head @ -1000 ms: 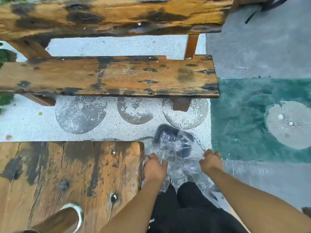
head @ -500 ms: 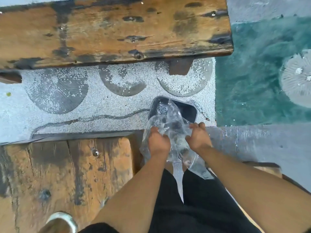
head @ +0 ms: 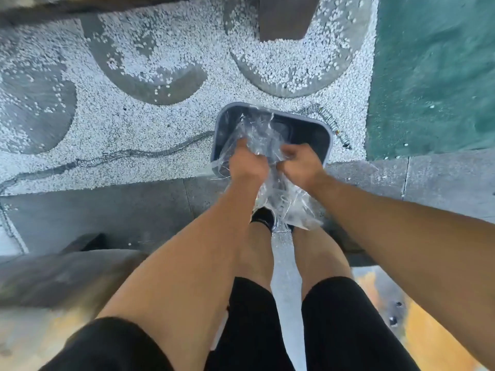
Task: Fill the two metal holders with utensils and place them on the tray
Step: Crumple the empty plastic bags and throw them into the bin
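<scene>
A: Hands?
B: Both low over a dark grey rounded-rectangular plastic bin [head: 328, 135] standing on the pale pebbled floor [head: 120, 124]. Left hand [head: 247, 166] and right hand [head: 301, 163] are side by side, close together, each bunched into a crumpled clear plastic bag [head: 263, 132].

A: Fingers?
B: Curled in on both hands, pinching folds of the bag. Left fingers [head: 242, 144] dig into the film at the bin's near-left part; right fingers [head: 288, 151] are closed on it near the middle.

A: Where's the bag?
B: Top part hangs inside the bin mouth, the rest trails down toward the person's black shoe [head: 263, 218].

A: Metal holders, utensils, tray?
B: Can't tell; the bag's contents are blurred glare only.

A: Anything else?
B: Black shorts [head: 340, 317], bare legs, grey stone paving [head: 134, 204] under the feet, green floor patch [head: 434, 76] to the right.
</scene>
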`<action>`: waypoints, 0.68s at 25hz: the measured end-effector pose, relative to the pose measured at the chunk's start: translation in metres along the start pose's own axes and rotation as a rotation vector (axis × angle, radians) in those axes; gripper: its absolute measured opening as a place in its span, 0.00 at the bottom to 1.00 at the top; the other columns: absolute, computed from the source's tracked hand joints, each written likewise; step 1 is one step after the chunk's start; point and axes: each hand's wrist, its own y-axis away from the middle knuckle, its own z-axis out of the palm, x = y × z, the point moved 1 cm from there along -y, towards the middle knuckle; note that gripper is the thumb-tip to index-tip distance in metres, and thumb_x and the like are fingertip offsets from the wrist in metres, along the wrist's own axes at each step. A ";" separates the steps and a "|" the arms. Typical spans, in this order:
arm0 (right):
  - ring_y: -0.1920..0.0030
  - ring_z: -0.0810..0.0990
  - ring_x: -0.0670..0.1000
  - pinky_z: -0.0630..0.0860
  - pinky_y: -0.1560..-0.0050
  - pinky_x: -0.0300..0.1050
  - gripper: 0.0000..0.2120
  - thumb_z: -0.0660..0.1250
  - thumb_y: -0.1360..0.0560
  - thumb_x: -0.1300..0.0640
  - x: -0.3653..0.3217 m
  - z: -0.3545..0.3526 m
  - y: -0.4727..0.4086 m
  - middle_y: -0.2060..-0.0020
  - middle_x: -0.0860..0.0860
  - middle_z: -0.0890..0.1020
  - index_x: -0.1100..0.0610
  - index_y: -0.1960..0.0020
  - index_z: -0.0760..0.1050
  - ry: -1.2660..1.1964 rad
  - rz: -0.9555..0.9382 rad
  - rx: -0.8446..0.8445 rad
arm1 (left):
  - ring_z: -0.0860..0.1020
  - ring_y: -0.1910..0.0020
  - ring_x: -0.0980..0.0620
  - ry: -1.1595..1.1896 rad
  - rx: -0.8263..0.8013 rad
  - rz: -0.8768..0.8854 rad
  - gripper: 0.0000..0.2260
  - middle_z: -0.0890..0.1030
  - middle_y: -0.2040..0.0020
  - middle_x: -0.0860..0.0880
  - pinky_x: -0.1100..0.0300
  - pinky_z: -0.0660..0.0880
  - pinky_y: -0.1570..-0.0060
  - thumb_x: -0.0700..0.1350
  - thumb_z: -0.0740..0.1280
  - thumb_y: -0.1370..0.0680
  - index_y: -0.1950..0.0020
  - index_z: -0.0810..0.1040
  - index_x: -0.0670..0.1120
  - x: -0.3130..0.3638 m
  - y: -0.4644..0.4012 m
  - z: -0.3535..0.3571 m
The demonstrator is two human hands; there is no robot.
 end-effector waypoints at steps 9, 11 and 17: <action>0.33 0.75 0.57 0.74 0.36 0.45 0.23 0.65 0.22 0.64 0.029 0.025 -0.144 0.33 0.59 0.77 0.54 0.28 0.75 0.356 -0.161 0.023 | 0.80 0.57 0.51 -0.058 -0.091 0.039 0.28 0.81 0.42 0.47 0.60 0.79 0.61 0.36 0.64 0.20 0.20 0.65 0.49 -0.015 -0.147 0.057; 0.27 0.68 0.59 0.67 0.27 0.49 0.27 0.63 0.21 0.64 0.043 0.037 -0.172 0.29 0.59 0.72 0.49 0.24 0.69 0.498 -0.152 0.027 | 0.82 0.46 0.49 -0.112 -0.110 0.030 0.31 0.79 0.35 0.47 0.57 0.82 0.46 0.33 0.63 0.20 0.19 0.63 0.52 -0.025 -0.178 0.072; 0.36 0.79 0.56 0.76 0.35 0.46 0.18 0.62 0.20 0.61 0.079 0.078 -0.247 0.36 0.57 0.80 0.56 0.31 0.75 0.377 -0.023 0.189 | 0.80 0.35 0.51 -0.205 0.023 0.135 0.27 0.78 0.29 0.49 0.63 0.73 0.32 0.35 0.69 0.21 0.23 0.71 0.51 -0.047 -0.251 0.116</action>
